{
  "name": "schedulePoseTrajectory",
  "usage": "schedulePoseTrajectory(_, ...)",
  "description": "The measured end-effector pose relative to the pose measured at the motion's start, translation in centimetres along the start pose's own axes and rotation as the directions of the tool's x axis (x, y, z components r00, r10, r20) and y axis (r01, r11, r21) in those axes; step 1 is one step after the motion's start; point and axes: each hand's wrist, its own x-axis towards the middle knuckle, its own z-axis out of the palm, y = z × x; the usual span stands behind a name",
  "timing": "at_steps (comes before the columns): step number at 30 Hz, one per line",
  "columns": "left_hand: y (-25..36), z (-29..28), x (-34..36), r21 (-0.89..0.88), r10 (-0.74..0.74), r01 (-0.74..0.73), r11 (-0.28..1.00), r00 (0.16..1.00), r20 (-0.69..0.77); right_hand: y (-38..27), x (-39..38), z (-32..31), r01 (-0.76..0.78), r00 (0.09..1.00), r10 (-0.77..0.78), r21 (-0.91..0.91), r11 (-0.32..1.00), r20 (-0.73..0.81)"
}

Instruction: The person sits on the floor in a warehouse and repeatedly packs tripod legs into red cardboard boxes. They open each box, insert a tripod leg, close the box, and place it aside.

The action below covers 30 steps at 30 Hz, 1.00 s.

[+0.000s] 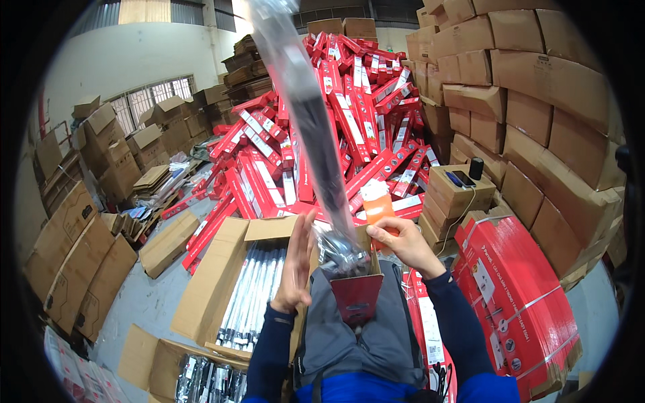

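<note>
My left hand point(295, 265) has its fingers stretched out flat beside a long black item in clear plastic wrap point(319, 141). The wrapped item stands tall in front of me, tilted, its lower end at the mouth of a narrow red carton point(356, 299) held between my legs. One end flap of that carton is folded toward me. Between thumb and fingers my right hand point(403, 243) pinches a flat orange packet point(379, 207) with something white at its top, close to the carton's right side. The carton's inside is hidden.
Ahead rises a big heap of red cartons point(363, 121). An open cardboard box point(201, 295) of wrapped tubes is at my left, with another box point(158, 366) of black wrapped parts nearer. Strapped red cardboard point(514, 295) and stacked brown cartons point(537, 87) stand right; a phone point(463, 178) lies there.
</note>
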Motion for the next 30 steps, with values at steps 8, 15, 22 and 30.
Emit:
schedulePoseTrajectory(8, -6.9, 4.5, -7.2, 0.433, 0.035, 0.034, 0.901, 0.988, -0.151, 0.8, -5.6, 0.8, -0.027, 0.976, 0.051, 0.113, 0.993, -0.210)
schedulePoseTrajectory(15, -6.0, 3.1, -9.8, 0.495, -0.055, -0.023, 0.868, 0.988, 0.143, 1.5, -12.5, 3.1, 0.042, 0.998, -0.045, -0.078, 0.996, -0.046)
schedulePoseTrajectory(22, -0.2, 1.7, -7.3, 0.273, 0.214, -0.165, 0.948, 0.963, -0.161, 0.7, -13.1, 4.7, 0.002, 0.997, -0.016, -0.185, 0.983, -0.072)
schedulePoseTrajectory(30, 9.7, 2.1, 3.0, 0.559, -0.187, -0.402, 0.725, 0.667, 0.721, -0.1, -12.8, 5.7, -0.049, 0.998, 0.044, -0.101, 0.994, -0.046)
